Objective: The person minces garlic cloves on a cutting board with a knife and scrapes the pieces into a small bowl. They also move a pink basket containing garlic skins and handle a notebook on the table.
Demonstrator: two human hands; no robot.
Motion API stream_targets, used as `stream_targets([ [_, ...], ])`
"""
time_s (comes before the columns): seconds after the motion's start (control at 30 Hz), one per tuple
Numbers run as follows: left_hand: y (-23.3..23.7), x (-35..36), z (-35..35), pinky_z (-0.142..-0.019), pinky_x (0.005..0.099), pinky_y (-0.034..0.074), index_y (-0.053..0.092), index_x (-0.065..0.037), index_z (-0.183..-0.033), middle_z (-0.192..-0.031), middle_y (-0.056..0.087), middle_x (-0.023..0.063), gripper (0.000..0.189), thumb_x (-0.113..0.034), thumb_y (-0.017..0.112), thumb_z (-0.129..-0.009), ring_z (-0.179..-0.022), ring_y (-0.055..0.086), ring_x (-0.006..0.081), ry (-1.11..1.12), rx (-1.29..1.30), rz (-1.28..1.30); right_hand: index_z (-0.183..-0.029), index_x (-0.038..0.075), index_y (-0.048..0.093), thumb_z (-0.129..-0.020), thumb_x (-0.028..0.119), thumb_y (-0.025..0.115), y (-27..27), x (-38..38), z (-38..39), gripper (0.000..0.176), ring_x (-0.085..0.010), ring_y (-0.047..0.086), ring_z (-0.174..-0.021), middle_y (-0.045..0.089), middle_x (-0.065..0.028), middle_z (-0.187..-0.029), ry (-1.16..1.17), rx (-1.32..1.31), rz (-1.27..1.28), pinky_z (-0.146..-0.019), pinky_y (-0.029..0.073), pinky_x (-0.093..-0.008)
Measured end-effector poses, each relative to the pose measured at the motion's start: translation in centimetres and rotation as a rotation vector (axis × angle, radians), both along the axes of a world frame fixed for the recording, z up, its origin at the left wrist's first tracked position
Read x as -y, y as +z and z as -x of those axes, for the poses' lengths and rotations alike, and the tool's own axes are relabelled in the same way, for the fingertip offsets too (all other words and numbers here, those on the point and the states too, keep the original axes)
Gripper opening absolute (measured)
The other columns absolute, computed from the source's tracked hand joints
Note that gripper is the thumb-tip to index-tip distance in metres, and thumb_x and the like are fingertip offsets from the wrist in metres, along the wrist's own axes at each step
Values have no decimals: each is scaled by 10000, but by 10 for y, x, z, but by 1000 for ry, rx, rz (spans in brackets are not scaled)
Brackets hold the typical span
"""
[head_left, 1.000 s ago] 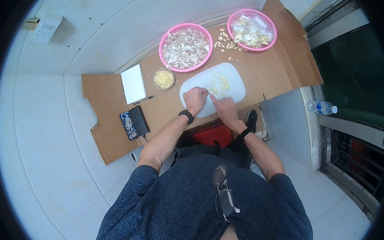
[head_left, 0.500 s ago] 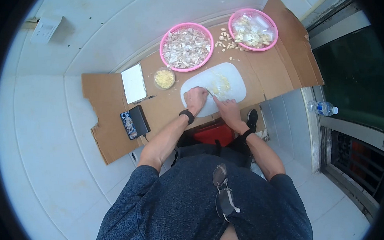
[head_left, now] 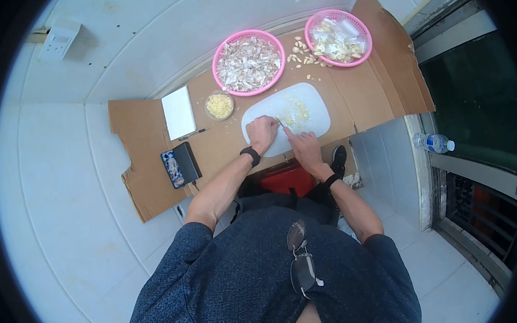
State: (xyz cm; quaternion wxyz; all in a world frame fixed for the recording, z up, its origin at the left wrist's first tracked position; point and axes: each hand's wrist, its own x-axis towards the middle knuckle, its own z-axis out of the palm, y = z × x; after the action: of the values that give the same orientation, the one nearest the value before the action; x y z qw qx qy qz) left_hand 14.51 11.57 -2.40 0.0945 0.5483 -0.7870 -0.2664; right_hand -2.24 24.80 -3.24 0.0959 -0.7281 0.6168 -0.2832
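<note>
On the white cutting board (head_left: 317,117) lies a scatter of chopped garlic (head_left: 299,111). My right hand (head_left: 306,150) is closed on a small knife (head_left: 281,122), its forefinger stretched along it and the blade pointing toward my left hand. Curled at the board's left part, my left hand (head_left: 262,133) has its fingers closed on a garlic clove, mostly hidden, with a pale bit showing by the fingertips. The blade is right beside those fingertips. Left of the board stands a small clear tub of chopped garlic (head_left: 219,106).
Behind the board are a pink basket of garlic skins (head_left: 249,63) and another pink basket (head_left: 364,55) with bagged peeled garlic. Loose cloves (head_left: 303,58) lie between them. A notepad (head_left: 179,113), pen (head_left: 199,131) and phone (head_left: 172,169) rest leftward on the cardboard (head_left: 139,127). A water bottle (head_left: 434,143) is at right.
The view has shifted slightly. Both hands stay at nearly the same place on the board, with the knife still beside the left fingertips.
</note>
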Motion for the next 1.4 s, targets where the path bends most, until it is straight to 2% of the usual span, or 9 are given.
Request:
stream_targets([
  [0.27, -2, 0, 0, -763, 480, 615, 881, -103, -915, -838, 798, 179, 148, -233, 812, -904, -772, 777, 390, -13, -5, 21, -1526, 54, 641, -1024, 91, 684, -4, 1, -2, 506, -260, 637, -803, 674, -73, -823, -7, -29, 3, -786, 461, -428],
  [0.37, -3, 1, 1, -763, 484, 615, 882, -105, -914, -842, 800, 179, 151, -237, 808, -904, -775, 778, 391, -11, 12, 8, -1545, 52, 613, -1036, 118, 661, -5, 1, -3, 516, -270, 673, -853, 707, -85, -848, 1, -37, -52, -828, 470, -436],
  [0.67, -1, 1, 0, -788, 483, 625, 885, -106, -934, -890, 812, 187, 147, -215, 790, -906, -818, 787, 396, -29, 18, 11, -1552, 56, 611, -1036, 119, 670, -7, 6, -5, 523, -264, 682, -856, 712, -86, -854, 2, -58, -107, -822, 463, -440],
  [0.9, -2, 1, 1, -779, 483, 618, 884, -99, -941, -868, 801, 193, 150, -210, 791, -905, -801, 784, 392, -17, 18, 29, -1560, 86, 611, -1033, 135, 684, -15, 10, -3, 534, -265, 684, -847, 719, -76, -854, -12, -8, -88, -812, 463, -449],
  [0.97, -5, 1, -1, -743, 529, 590, 889, -159, -922, -922, 809, 183, 173, -232, 732, -923, -817, 781, 406, -1, -14, -7, -1565, 90, 606, -1032, 144, 694, -14, 9, 0, 543, -273, 683, -846, 726, -78, -856, -20, -36, -108, -808, 464, -451],
  [1.1, -1, 3, 3, -766, 530, 594, 895, -155, -952, -938, 810, 192, 180, -249, 743, -934, -843, 783, 410, 58, -39, -29, -1571, 91, 610, -1036, 119, 693, -17, 4, 7, 542, -288, 667, -829, 701, -89, -843, -86, -8, -80, -800, 457, -448],
  [1.27, 10, 3, 3, -821, 511, 605, 892, -142, -1018, -964, 809, 208, 206, -283, 750, -972, -902, 785, 418, 52, -96, -13, -1571, 80, 605, -1039, 116, 696, 0, 8, 11, 541, -296, 668, -833, 703, -101, -848, -106, 21, -37, -797, 459, -451],
  [1.4, 11, 0, -3, -802, 465, 615, 887, -105, -1033, -955, 824, 189, 221, -283, 777, -962, -852, 793, 386, 54, -111, 9, -1579, 75, 591, -1037, 116, 700, 3, 7, 10, 555, -300, 667, -830, 700, -106, -843, -117, 14, -38, -793, 458, -454],
])
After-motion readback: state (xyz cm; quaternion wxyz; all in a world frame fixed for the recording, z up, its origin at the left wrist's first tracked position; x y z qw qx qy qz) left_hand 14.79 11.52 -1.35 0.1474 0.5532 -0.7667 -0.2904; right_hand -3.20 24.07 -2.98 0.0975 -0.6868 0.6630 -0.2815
